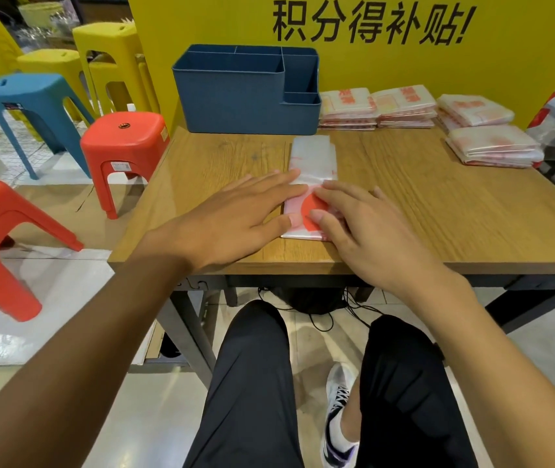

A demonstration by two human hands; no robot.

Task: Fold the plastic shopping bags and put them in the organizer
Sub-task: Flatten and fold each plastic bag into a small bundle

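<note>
A translucent plastic bag (313,157) with a red print lies folded into a long narrow strip on the wooden table (222,163). My left hand (235,214) lies flat, its fingers pressing on the strip's left side near the middle. My right hand (360,224) presses flat on the strip's near end, covering part of the red print. Behind, against the yellow wall, the blue organizer (245,92) stands with several compartments that look empty. Several stacks of folded bags (404,106) lie to its right.
Two more bag stacks (492,146) sit at the table's far right, near its edge. Red (124,146), blue (33,99) and yellow (107,45) stools stand on the floor to the left. My legs are under the table's front edge.
</note>
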